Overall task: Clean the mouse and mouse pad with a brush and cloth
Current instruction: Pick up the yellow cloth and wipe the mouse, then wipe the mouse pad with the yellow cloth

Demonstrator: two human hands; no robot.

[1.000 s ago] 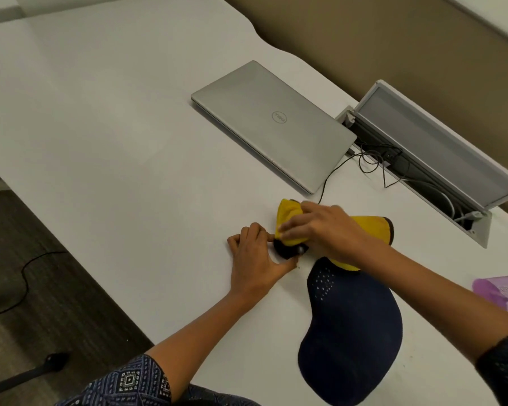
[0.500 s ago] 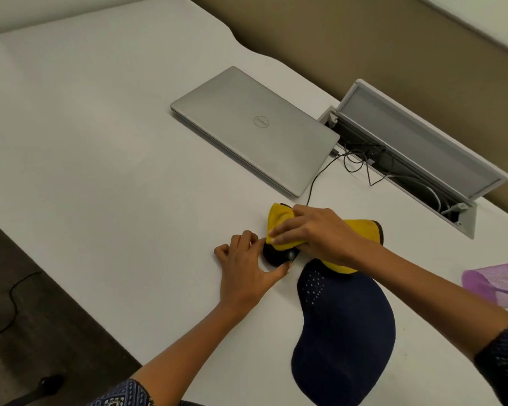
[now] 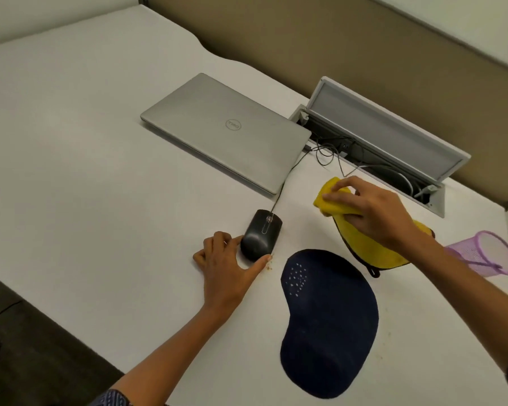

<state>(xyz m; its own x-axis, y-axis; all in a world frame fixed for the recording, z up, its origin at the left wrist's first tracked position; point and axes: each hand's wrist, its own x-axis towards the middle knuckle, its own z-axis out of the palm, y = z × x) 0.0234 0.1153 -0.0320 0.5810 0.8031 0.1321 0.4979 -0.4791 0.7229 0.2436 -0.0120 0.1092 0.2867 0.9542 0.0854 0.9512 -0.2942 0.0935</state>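
A black wired mouse [image 3: 261,234] lies on the white desk, fully uncovered. My left hand [image 3: 228,262] grips its near end between thumb and fingers. My right hand [image 3: 376,210] holds a bunched yellow cloth [image 3: 367,244] up and to the right of the mouse, well apart from it. A dark navy mouse pad [image 3: 329,323] with a wrist rest lies flat in front of the cloth, with pale specks near its far end. A few crumbs sit on the desk beside my left thumb. No brush is in view.
A closed silver laptop [image 3: 226,133] lies behind the mouse, whose cable runs past it. An open cable tray [image 3: 373,153] with wires runs along the back right. A purple mesh cup [image 3: 484,253] lies on its side at the right. The desk edge [image 3: 71,326] drops off at the lower left.
My right hand has lifted the yellow cloth off the mouse and carried it to the right. The mouse is now uncovered. My left hand still holds the mouse.
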